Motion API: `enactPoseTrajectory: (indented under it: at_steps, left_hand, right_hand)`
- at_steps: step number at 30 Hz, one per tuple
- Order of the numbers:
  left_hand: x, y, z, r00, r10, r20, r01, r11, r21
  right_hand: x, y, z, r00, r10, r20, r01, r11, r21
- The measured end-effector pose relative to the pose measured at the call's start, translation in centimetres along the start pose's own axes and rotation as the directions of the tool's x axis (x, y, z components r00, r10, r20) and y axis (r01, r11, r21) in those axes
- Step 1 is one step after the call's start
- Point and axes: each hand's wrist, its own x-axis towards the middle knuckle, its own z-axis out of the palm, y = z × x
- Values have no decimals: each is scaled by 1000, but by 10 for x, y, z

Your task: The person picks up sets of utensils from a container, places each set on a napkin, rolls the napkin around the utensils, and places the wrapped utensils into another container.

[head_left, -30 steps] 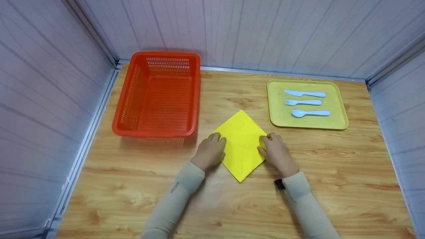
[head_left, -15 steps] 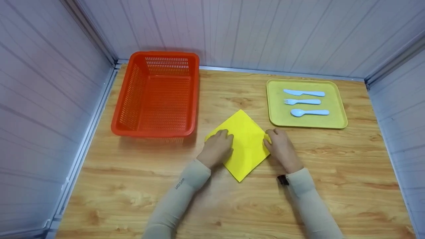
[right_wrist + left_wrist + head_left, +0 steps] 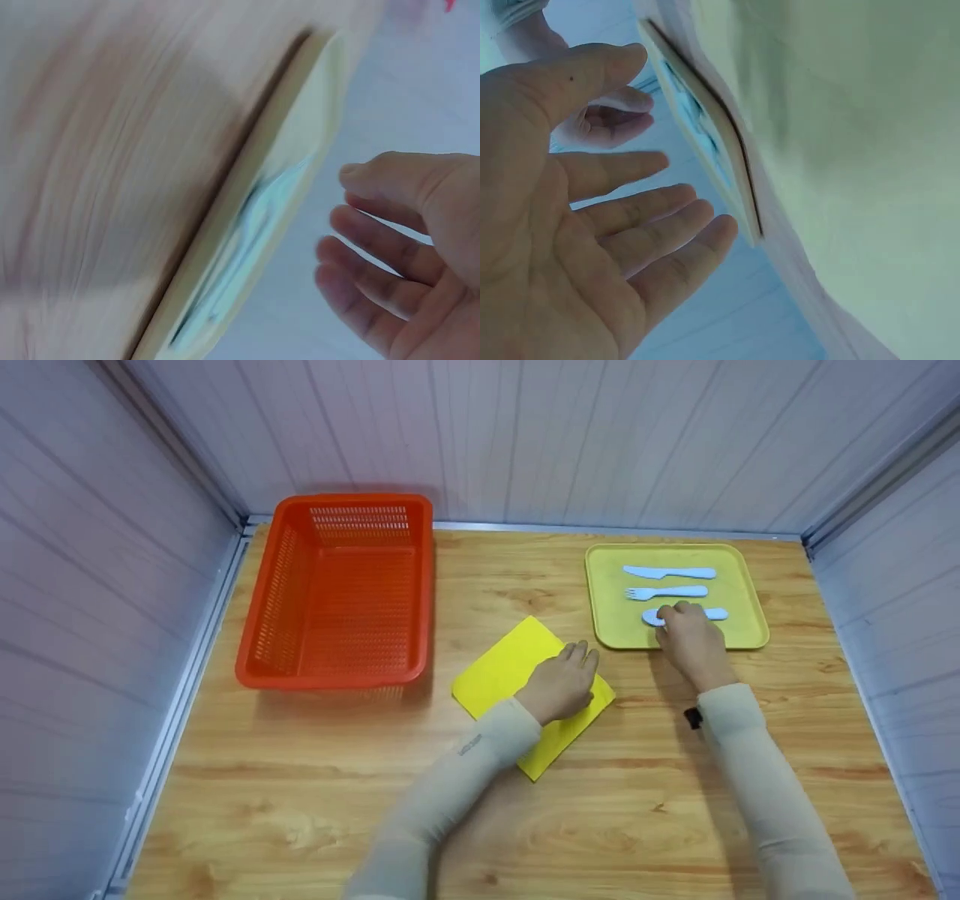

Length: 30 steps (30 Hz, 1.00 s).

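Observation:
In the head view, a yellow square napkin lies flat on the table, one corner pointing towards the person. My left hand is over its right half; the left wrist view shows the fingers spread and the palm holding nothing. My right hand hovers over the near side of a yellow tray, partly covering a light blue spoon. Its loosely bent fingers are apart from the tray in the right wrist view, with nothing between them. Behind the spoon lie a light blue fork and knife.
A deep orange-red plastic basket with slotted sides stands at the back left, nothing inside. Pale panel walls enclose the wooden table at the back and on both sides.
My right hand has left the napkin's right corner and moved up and right to over the spoon. My left hand has slid rightwards across the napkin. The head view has shifted slightly.

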Motion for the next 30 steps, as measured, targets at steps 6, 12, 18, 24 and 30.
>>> enactPoseTrajectory:
  at_steps: [6, 12, 18, 24, 30]
  left_hand:
    - [30, 8, 4, 997, -9, 72, 10, 1000, -9]
    - [47, 13, 11, 992, 9, 129, -7, 1000, -22]
    - [54, 11, 14, 991, 13, 131, -11, 1000, -13]
    - [55, 8, 15, 992, 19, 128, -16, 1000, -23]
    - [49, 1, 17, 997, 28, 68, -24, 998, -56]
  right_hand:
    - [17, 34, 3, 999, 16, 47, -12, 997, -78]
    - [21, 52, 9, 986, 75, 148, -59, 992, -110]
    - [22, 60, 16, 983, 108, 148, -96, 991, -90]
    - [23, 63, 18, 987, 83, 139, -64, 988, -140]
    - [19, 60, 14, 989, 63, 135, -32, 975, -221]
